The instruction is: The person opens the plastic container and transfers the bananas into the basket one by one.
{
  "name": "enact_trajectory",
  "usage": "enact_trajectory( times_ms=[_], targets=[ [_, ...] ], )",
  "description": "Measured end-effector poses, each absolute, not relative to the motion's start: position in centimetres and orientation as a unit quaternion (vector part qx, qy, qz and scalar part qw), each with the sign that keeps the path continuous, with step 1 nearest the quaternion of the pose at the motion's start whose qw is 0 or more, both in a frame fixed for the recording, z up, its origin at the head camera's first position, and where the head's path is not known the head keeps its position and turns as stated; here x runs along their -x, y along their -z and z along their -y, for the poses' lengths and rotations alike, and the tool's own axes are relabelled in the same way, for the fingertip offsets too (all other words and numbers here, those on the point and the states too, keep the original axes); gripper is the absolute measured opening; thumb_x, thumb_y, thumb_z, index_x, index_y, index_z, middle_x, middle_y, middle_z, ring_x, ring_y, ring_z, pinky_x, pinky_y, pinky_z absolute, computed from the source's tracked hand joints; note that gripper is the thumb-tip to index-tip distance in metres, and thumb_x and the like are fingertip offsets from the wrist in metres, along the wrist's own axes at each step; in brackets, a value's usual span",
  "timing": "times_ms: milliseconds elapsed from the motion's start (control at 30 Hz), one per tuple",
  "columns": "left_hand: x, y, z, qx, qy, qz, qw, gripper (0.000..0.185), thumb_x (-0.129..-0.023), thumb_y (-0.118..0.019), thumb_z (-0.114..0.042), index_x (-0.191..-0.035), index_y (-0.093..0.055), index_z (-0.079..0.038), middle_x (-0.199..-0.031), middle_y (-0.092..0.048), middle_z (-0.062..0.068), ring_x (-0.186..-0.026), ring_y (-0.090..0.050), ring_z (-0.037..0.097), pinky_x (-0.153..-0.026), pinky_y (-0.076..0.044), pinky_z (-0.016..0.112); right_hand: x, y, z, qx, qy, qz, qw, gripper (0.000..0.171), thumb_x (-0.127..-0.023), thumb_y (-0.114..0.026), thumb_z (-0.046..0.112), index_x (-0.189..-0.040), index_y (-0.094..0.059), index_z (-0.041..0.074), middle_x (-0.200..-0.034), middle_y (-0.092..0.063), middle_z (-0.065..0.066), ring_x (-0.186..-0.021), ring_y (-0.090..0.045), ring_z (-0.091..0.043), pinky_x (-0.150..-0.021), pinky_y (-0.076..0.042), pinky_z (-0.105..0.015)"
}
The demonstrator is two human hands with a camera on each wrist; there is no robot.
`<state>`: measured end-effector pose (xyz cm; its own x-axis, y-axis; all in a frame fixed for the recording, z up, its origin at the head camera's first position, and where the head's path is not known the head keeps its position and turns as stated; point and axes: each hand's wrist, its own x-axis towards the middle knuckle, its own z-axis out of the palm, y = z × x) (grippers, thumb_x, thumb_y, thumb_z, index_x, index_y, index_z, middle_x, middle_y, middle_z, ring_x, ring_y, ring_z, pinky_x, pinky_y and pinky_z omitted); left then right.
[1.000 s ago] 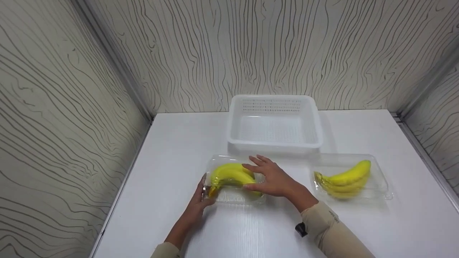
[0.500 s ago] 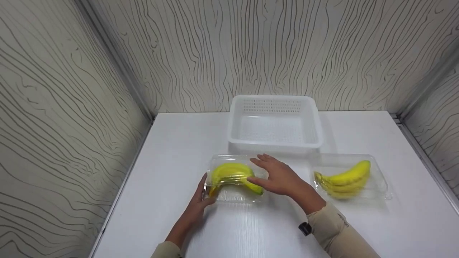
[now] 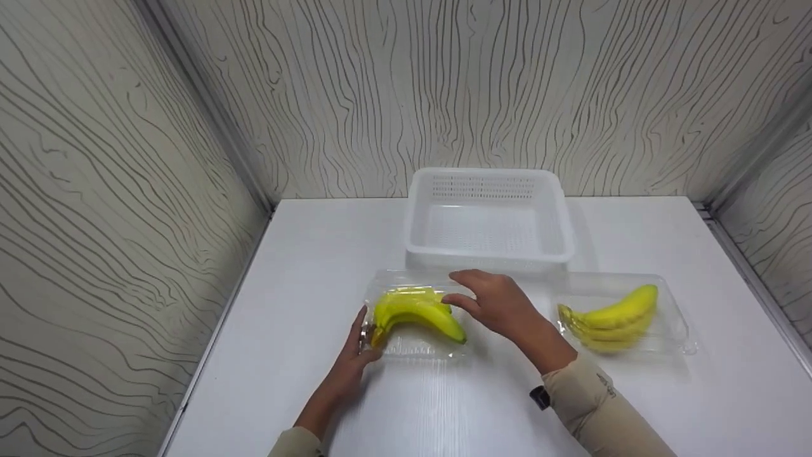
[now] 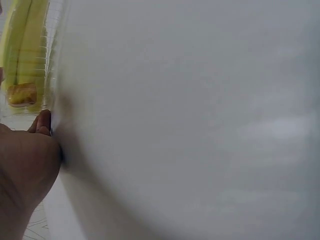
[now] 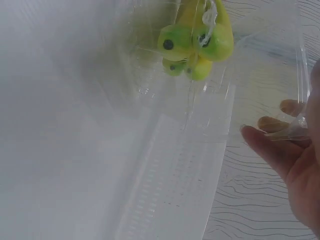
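A clear plastic clamshell box (image 3: 406, 351) lies at the middle front of the table, holding a bunch of yellow bananas (image 3: 419, 312). My left hand (image 3: 346, 368) rests against the box's left end, fingers straight along the side and thumb at the front corner. With my right hand (image 3: 504, 306) I pinch the right side of the clear lid (image 5: 260, 85), which stands raised over the bananas. Green banana tips (image 5: 200, 42) show under it in the right wrist view. In the left wrist view, stem ends (image 4: 22, 95) face my left hand.
Behind the box stands a white slotted basket (image 3: 488, 257) against the patterned back wall (image 3: 482, 95). To the right is a second clear box (image 3: 672, 317) with bananas (image 3: 612, 320) in it. A patterned wall (image 3: 114, 222) borders the table's left side.
The lid's front edge has swung up and back from the front of the bananas. My right hand has moved slightly up and right with it. My left hand has stayed put.
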<state>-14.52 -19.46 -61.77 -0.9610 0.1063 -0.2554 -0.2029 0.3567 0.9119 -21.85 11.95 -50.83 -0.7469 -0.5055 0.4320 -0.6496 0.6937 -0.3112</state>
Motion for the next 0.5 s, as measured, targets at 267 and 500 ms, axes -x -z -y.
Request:
enact_trajectory(
  times_ms=[267, 500],
  targets=[
    [14.5, 61.7, 19.4, 0.033, -0.557, -0.819, 0.131, 0.094, -0.095, -0.06, -0.028, -0.172, -0.008, -0.041, -0.174, -0.032, 0.016, -0.166, -0.018, 0.048, -0.128, -0.015, 0.078, 23.5, 51.7, -12.5, -0.352, -0.287, 0.847, 0.276, 0.048, -0.09, -0.084, 0.031, -0.13, -0.074, 0.006, -0.112, -0.082, -0.01, -0.094, -0.081, -0.024, -0.079, -0.067, -0.034],
    [14.6, 61.6, 19.4, 0.046, -0.559, -0.817, 0.135, 0.096, -0.092, -0.063, -0.028, -0.172, -0.01, -0.041, -0.176, -0.03, 0.015, -0.166, -0.018, 0.047, -0.129, -0.014, 0.077, 24.3, 51.9, -12.0, -0.28, -0.378, 0.848, 0.244, 0.041, -0.097, -0.078, 0.019, -0.136, -0.071, 0.006, -0.122, -0.08, -0.012, -0.107, -0.079, -0.027, -0.073, -0.067, -0.033]
  ],
)
